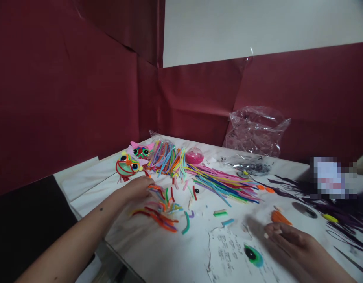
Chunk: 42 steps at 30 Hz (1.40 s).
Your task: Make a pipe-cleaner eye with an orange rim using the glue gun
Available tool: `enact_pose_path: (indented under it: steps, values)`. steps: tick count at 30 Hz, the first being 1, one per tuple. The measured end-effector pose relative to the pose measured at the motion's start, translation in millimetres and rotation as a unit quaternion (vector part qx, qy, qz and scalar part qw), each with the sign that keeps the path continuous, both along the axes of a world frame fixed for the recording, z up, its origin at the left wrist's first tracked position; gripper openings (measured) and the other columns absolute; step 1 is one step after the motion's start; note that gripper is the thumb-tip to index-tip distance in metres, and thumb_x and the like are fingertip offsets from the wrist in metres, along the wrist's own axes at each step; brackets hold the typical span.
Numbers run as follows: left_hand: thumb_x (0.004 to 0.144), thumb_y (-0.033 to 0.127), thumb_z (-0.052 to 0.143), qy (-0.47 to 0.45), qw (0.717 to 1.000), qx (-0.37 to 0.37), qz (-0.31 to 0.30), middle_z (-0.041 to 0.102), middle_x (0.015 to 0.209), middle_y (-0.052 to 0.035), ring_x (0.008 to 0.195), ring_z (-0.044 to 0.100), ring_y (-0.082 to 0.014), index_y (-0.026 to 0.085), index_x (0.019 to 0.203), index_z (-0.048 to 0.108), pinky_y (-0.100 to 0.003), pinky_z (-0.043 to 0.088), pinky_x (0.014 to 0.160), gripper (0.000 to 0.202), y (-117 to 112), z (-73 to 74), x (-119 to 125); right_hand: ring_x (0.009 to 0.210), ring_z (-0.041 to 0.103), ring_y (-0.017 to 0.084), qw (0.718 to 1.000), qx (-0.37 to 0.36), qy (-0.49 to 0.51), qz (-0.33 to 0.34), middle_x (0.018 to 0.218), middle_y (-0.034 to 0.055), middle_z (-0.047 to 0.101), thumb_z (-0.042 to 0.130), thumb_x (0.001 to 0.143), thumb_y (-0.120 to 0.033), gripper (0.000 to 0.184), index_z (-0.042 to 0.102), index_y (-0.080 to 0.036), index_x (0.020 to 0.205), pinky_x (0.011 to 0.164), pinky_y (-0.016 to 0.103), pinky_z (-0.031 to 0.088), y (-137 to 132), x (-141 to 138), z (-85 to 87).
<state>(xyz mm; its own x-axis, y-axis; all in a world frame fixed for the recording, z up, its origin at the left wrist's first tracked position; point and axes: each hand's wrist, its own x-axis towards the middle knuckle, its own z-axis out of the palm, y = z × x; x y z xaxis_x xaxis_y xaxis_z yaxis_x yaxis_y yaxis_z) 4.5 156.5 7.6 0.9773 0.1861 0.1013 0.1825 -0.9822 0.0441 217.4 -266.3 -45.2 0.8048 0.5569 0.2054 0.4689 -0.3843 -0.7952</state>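
My left hand (140, 188) reaches over the left part of the table, beside a loose pile of coloured pipe cleaners (165, 220). Its fingers are mostly hidden and blurred, so a grip cannot be made out. On the right, my right hand (297, 245) hovers over the table with thumb and fingertips brought together. A small whitish spot shows at the tips, too small to name. Just beyond it lies an orange piece (280, 217). Below and to its left, a green-and-blue disc with a black googly eye (253, 255) rests on a printed sheet (224, 251).
Two colourful animal-face crafts (128, 165) lie at the back left, near bundled pipe cleaners (166, 155) and a pink dome container (194, 155). Long pipe cleaners (225, 182) spread across the middle. A clear plastic bag (256, 131) leans at the back; dark strips (354, 216) lie right.
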Motion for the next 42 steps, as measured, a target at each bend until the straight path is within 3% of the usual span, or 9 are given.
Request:
enact_pose_path:
  steps: [5, 9, 15, 19, 25, 30, 33, 38, 42]
  values:
    - [0.076, 0.009, 0.047, -0.072, 0.996, -0.054, 0.005, 0.067, 0.095, -0.0039, 0.089, 0.06, -0.0177, 0.019, 0.093, 0.066, -0.024, 0.044, 0.078, 0.027, -5.2, -10.4, 8.3, 0.066, 0.062, 0.021, 0.998, -0.038, 0.036, 0.043, 0.068, 0.0057, 0.067, 0.063, 0.07, -0.05, 0.029, 0.066, -0.021, 0.068, 0.056, 0.025, 0.048, 15.6, 3.3, 4.6]
    - [0.087, 0.01, 0.042, -0.093, 0.993, -0.063, -0.031, 0.065, 0.096, -0.0056, 0.091, 0.059, -0.0172, 0.017, 0.089, 0.066, -0.028, 0.044, 0.083, 0.025, -29.1, -2.6, 52.9, 0.057, 0.054, 0.016, 0.995, -0.03, 0.045, 0.088, 0.062, 0.0024, 0.061, 0.056, 0.075, -0.045, 0.027, 0.06, -0.019, 0.069, 0.054, 0.026, 0.043, 64.5, -24.3, 13.4]
    - [0.091, 0.029, 0.058, -0.05, 0.994, -0.065, -0.078, 0.062, 0.104, -0.0072, 0.096, 0.059, -0.0205, 0.013, 0.099, 0.061, -0.042, 0.048, 0.086, 0.019, -60.1, -13.6, 122.0, 0.073, 0.057, 0.016, 0.984, -0.036, -0.018, 0.172, 0.089, 0.0048, 0.064, 0.055, 0.072, -0.024, 0.039, 0.06, -0.017, 0.11, 0.065, 0.027, 0.045, 121.4, -63.8, 34.6]
    - [0.091, 0.031, 0.057, -0.071, 0.988, -0.109, -0.085, 0.062, 0.101, -0.0064, 0.091, 0.06, -0.0186, 0.013, 0.098, 0.061, -0.038, 0.05, 0.082, 0.02, -55.0, -18.3, 131.2, 0.072, 0.057, 0.016, 0.991, -0.013, -0.03, 0.13, 0.087, 0.0048, 0.065, 0.053, 0.075, -0.026, 0.03, 0.062, -0.018, 0.102, 0.064, 0.027, 0.045, 105.6, -58.1, 40.5]
    - [0.091, 0.027, 0.041, -0.162, 0.959, -0.224, -0.066, 0.055, 0.06, 0.0015, 0.051, 0.052, -0.0117, 0.013, 0.079, 0.061, -0.022, 0.044, 0.048, 0.027, -61.1, 0.9, 116.6, 0.059, 0.049, 0.013, 0.996, 0.024, 0.038, 0.08, 0.065, -0.0002, 0.057, 0.057, 0.076, -0.04, 0.024, 0.059, -0.017, 0.071, 0.055, 0.024, 0.038, 79.9, -39.1, 42.0]
    - [0.081, 0.026, 0.049, -0.241, 0.931, -0.244, -0.128, 0.056, 0.066, -0.001, 0.064, 0.052, -0.0141, 0.016, 0.066, 0.058, -0.024, 0.043, 0.06, 0.02, -129.1, 15.8, 99.4, 0.052, 0.042, 0.009, 0.969, 0.152, 0.168, 0.101, 0.06, -0.0024, 0.052, 0.061, 0.072, -0.058, 0.041, 0.058, -0.017, 0.069, 0.051, 0.023, 0.035, 92.6, -58.4, 52.5]
    - [0.084, 0.018, 0.045, -0.307, 0.905, -0.145, -0.256, 0.053, 0.063, -0.002, 0.068, 0.049, -0.0164, 0.018, 0.059, 0.052, -0.029, 0.041, 0.066, 0.026, -176.0, 14.8, 90.9, 0.051, 0.042, 0.009, 0.952, 0.198, 0.219, 0.086, 0.058, -0.0026, 0.051, 0.059, 0.072, -0.058, 0.041, 0.056, -0.017, 0.069, 0.05, 0.022, 0.035, 93.6, -69.1, 56.0]
    - [0.09, 0.014, 0.042, -0.334, 0.876, -0.094, -0.334, 0.058, 0.075, -0.0054, 0.075, 0.052, -0.0184, 0.016, 0.078, 0.058, -0.03, 0.042, 0.069, 0.02, -213.6, 5.3, 85.6, 0.047, 0.039, 0.008, 0.967, 0.143, 0.209, 0.028, 0.052, -0.0056, 0.046, 0.053, 0.076, -0.048, 0.032, 0.049, -0.019, 0.064, 0.048, 0.021, 0.033, 53.1, -56.9, 51.4]
    - [0.084, 0.014, 0.051, -0.174, 0.93, -0.114, -0.303, 0.061, 0.08, -0.0045, 0.078, 0.057, -0.0192, 0.017, 0.083, 0.06, -0.029, 0.044, 0.069, 0.01, -223.4, -8.1, 74.8, 0.039, 0.034, 0.007, 0.98, 0.001, 0.191, 0.061, 0.04, -0.0068, 0.044, 0.063, 0.069, -0.033, 0.029, 0.048, -0.019, 0.048, 0.043, 0.021, 0.026, 11.9, -35.5, 41.4]
